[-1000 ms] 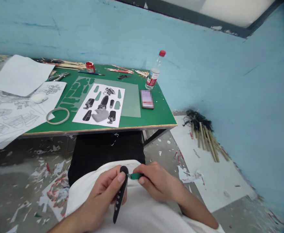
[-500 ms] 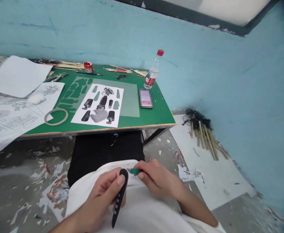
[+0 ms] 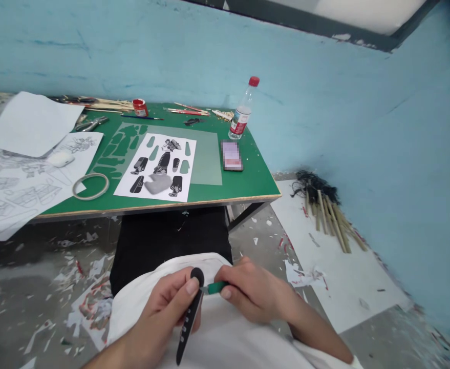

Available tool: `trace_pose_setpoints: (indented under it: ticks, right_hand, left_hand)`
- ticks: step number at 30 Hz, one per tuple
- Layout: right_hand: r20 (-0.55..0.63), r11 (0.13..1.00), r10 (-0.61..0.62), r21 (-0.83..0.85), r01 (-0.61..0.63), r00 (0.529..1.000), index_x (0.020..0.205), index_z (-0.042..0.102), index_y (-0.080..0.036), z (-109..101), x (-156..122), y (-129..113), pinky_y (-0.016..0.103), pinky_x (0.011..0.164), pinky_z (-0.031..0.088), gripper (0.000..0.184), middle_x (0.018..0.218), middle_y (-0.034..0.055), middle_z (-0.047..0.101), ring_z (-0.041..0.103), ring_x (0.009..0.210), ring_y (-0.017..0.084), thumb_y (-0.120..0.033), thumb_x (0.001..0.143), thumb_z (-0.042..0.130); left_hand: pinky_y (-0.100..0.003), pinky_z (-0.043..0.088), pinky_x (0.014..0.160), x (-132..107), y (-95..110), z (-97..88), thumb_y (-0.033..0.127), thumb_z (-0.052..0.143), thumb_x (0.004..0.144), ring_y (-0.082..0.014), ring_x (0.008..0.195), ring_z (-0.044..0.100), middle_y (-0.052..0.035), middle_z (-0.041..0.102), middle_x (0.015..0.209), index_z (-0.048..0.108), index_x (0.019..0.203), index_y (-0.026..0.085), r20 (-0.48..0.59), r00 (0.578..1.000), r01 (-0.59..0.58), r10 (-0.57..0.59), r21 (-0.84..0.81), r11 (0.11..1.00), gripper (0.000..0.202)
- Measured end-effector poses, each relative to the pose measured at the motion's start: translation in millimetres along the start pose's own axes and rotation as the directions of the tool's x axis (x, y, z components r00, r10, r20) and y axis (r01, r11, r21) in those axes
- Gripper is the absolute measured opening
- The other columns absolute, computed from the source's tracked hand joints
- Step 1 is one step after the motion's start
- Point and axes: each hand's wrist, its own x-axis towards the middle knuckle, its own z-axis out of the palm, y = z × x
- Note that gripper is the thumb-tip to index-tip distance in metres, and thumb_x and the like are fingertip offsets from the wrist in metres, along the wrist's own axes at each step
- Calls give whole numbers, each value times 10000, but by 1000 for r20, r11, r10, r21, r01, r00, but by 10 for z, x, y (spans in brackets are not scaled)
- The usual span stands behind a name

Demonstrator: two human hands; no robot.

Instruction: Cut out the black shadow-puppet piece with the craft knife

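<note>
A pale blue wall runs behind a green table, and paper scraps litter the floor. In front of the table, above a white cloth over the lap, the left hand is closed on a slim black strip, thumb on top near its rounded upper end, the narrow tail hanging free below. The right hand grips a small green-handled tool between thumb and fingers, its tip at the strip's edge — whether it actually touches, I can't tell.

The strip looks thin and light, probably stiff card or plastic that flexes a little; the row of pale slots along it should be its weakest part. The broad rounded end seems the sound place to pinch — flat, without squeezing the slotted length, which could crease.

Farther out, on the table, a printed sheet with cut-out shapes overlaps a translucent sheet, between a tape roll and a phone; a bottle stands behind the phone.
</note>
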Motion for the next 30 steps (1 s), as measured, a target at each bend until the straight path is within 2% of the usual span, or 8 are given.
trace_pose_setpoints:
  ticks: [11, 15, 17, 20, 21, 23, 26, 30]
  right_hand:
    - [31, 999, 21, -49, -19, 999, 981, 569, -224, 23, 3, 11, 271, 561, 294, 619, 649, -26, 523, 438, 542, 149, -635, 1129, 130]
    - [28, 998, 35, -50, -33, 999, 971, 555, -227, 16, 18, 28, 266, 555, 282, 582, 646, -33, 491, 432, 546, 147, -617, 1134, 155]
    - [-57, 991, 110, -72, -114, 992, 962, 547, -229, -10, 13, 51, 268, 551, 262, 535, 640, -45, 463, 396, 530, 138, -592, 1142, 197]
    - [-275, 970, 202, -77, -231, 940, 924, 522, -232, -66, -21, 85, 272, 553, 258, 505, 629, -61, 415, 346, 510, 125, -570, 1152, 225]
    - [-318, 973, 190, -64, -221, 929, 910, 515, -233, -80, -36, 87, 273, 553, 265, 509, 621, -65, 402, 343, 506, 122, -575, 1153, 227]
    - [-318, 988, 125, -48, -147, 940, 897, 519, -232, -90, -60, 70, 273, 547, 280, 528, 605, -68, 402, 353, 496, 119, -594, 1150, 230]
    - [-181, 998, 12, -64, -24, 983, 925, 570, -223, -54, -59, 9, 271, 541, 305, 583, 604, -54, 497, 408, 491, 120, -612, 1146, 197]
    - [-86, 993, -98, -71, 92, 992, 937, 603, -216, 26, -11, -42, 263, 517, 319, 613, 605, -34, 573, 470, 494, 129, -587, 1152, 164]
  left_hand:
    - [-209, 205, 468, 5, -71, -62, 669, 588, 1027, -66, 485, 245, 96, 347, 550, 609, 879, 183, -4, 1000, -20, 20, 8, 1000, 509]
    - [-199, 224, 465, -1, -70, -64, 661, 580, 1033, -65, 480, 259, 93, 370, 551, 584, 872, 194, 13, 1000, -20, 20, 3, 1000, 494]
    - [-197, 252, 478, -10, -45, -42, 656, 578, 1035, -63, 487, 281, 76, 409, 555, 541, 797, 196, 39, 999, -25, 24, 39, 999, 520]
    - [-194, 290, 495, -18, -4, -10, 667, 575, 1030, -65, 503, 309, 54, 451, 569, 480, 737, 202, 58, 998, -32, 30, 32, 999, 558]
    - [-190, 292, 492, -18, 5, -4, 674, 583, 1022, -66, 503, 309, 57, 445, 570, 477, 741, 204, 44, 999, -31, 31, 8, 999, 558]
    - [-180, 288, 484, -18, 15, -3, 684, 604, 1007, -65, 505, 302, 68, 422, 575, 490, 763, 205, 3, 1000, -31, 31, -43, 999, 549]
    - [-166, 286, 477, -23, 14, -9, 667, 628, 1002, -58, 504, 295, 75, 406, 587, 527, 785, 198, -5, 999, -34, 34, -67, 997, 526]
    - [-162, 295, 474, -44, 12, -12, 654, 652, 994, -55, 512, 311, 72, 403, 619, 602, 832, 184, 13, 1000, -14, 15, -82, 997, 500]
